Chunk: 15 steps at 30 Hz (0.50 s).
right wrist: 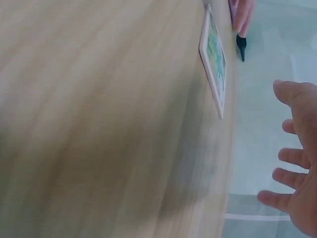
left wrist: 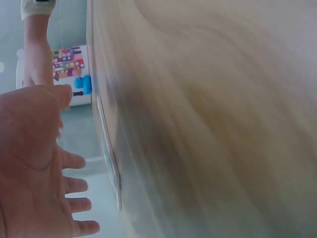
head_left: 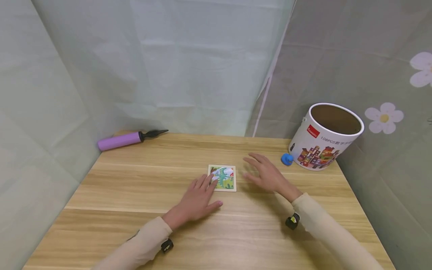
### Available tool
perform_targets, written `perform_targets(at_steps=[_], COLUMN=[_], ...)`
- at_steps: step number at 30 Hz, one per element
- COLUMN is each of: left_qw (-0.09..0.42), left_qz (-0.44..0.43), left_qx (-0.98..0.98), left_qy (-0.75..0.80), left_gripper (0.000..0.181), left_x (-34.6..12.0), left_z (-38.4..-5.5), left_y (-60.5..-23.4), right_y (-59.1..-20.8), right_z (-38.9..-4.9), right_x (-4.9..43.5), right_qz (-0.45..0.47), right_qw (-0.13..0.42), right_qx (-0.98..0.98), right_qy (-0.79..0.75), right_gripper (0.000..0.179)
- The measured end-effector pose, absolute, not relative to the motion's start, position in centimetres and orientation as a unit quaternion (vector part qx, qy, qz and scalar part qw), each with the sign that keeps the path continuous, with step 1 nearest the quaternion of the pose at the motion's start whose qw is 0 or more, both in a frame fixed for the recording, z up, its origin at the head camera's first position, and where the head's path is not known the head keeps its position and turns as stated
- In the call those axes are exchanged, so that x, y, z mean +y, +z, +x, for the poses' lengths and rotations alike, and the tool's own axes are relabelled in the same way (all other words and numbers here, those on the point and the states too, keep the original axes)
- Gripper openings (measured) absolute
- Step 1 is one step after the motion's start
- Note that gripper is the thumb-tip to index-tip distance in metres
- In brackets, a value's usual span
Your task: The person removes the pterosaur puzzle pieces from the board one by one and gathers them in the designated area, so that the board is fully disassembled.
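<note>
A small square picture puzzle (head_left: 227, 179) with a pale frame and a green dinosaur scene lies flat on the wooden table. My left hand (head_left: 197, 198) is over its left edge in the head view, fingers spread and thumb out to the side. In the left wrist view the fingers (left wrist: 77, 185) of that hand show a gap above the puzzle's edge. Off the puzzle's right side hovers my right hand (head_left: 264, 174), its fingers apart with nothing in them. The right wrist view shows the puzzle (right wrist: 214, 62) lying beyond the right hand's thumb.
A purple hand pump (head_left: 119, 141) with a black nozzle lies at the back left. At the back right stands a large white bucket (head_left: 307, 137) printed with building blocks, and a small blue toy duck (head_left: 287, 159) sits before it. Curtains border the table's back and sides.
</note>
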<state>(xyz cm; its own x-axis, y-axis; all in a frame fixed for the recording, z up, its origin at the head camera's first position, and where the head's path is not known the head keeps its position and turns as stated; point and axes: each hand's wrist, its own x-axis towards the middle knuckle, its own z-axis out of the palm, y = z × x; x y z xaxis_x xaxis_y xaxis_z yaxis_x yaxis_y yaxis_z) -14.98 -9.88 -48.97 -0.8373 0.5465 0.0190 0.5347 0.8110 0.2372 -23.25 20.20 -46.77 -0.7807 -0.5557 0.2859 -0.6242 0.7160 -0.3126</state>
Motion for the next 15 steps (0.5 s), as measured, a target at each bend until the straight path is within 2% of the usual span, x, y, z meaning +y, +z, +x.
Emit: perform_targets(at_steps=[8, 15], left_qw=[0.067, 0.072], left_qz=[0.291, 0.293], left_qx=[0.946, 0.944], left_qy=[0.126, 0.131], left_gripper=[0.077, 0.075], left_x=[-7.5, -5.7], left_z=[-14.9, -15.3], left_y=[-48.8, -49.2], right_y=[-46.2, -46.5], right_z=[-24.8, -25.9], right_x=[18.9, 17.6], right_qz=[0.340, 0.335], right_qw=[0.057, 0.022], right_qx=[-0.915, -0.909], right_qy=[0.211, 0.247], right_gripper=[0.054, 0.048])
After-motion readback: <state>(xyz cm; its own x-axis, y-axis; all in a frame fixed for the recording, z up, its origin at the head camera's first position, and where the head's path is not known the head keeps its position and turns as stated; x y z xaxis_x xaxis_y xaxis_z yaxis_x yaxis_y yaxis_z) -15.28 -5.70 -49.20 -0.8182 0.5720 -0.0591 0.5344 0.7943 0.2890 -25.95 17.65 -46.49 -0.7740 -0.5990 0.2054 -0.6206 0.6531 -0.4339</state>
